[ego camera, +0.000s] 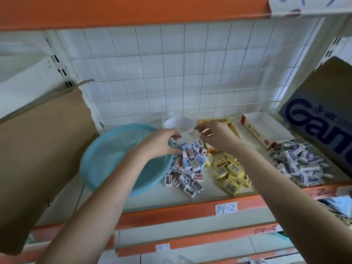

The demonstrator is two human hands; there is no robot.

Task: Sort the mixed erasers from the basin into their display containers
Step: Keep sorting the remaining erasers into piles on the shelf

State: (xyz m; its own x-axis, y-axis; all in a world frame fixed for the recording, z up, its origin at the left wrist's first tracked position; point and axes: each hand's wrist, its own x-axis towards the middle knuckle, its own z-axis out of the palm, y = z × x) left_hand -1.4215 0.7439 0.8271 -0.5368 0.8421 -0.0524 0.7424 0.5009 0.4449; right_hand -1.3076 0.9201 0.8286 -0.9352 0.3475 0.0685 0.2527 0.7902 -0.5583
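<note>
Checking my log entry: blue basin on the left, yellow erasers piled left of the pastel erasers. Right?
Not quite. The head view shows the yellow erasers piled right of the pastel erasers; the blue basin is on the left.

A wide-angle camera worn on the person's head is looking forward and down into a store shelf, facing its white wire grid back almost square-on. It is sitting close, just above and in front of the shelf's orange front edge. The left hand and right hand are showing at mid-frame, within arm's reach of the lens. The upper shelf is filling the top edge, lower shelves are showing along the bottom, and straight lines are bowing toward the sides.
</note>
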